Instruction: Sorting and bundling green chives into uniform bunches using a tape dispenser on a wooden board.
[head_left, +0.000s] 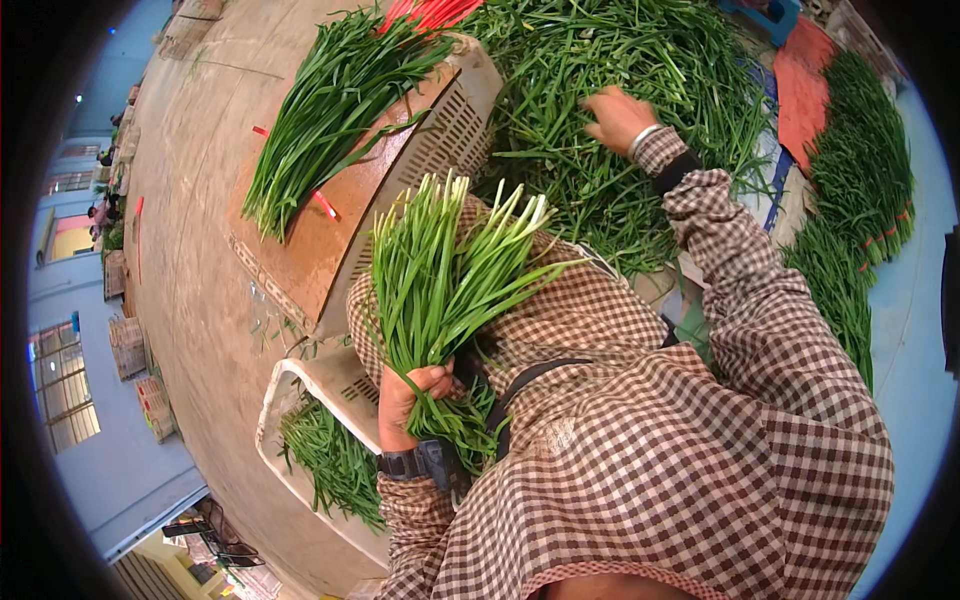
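Note:
My left hand point(412, 400) is closed around a bunch of garlic chives point(425, 290), held upright over my lap with the pale cut ends at the top. The leafy ends hang below the fist. Over a big loose heap of garlic chives point(540, 130) at the far middle reaches my right hand point(618, 118), thumb and fingers slightly apart, with nothing visible in it. On a brown board point(340, 220) to the left lies a thick bunch of garlic chives point(340, 110), with red ties point(323, 204) beside and under it.
The board rests on an upturned plastic crate point(465, 115). Another white crate point(275, 400) with loose chives point(330, 455) stands at my left side. Bundled chives point(860, 150) line the right, by a red cloth point(803, 85). More red ties point(430, 10) lie at the far edge.

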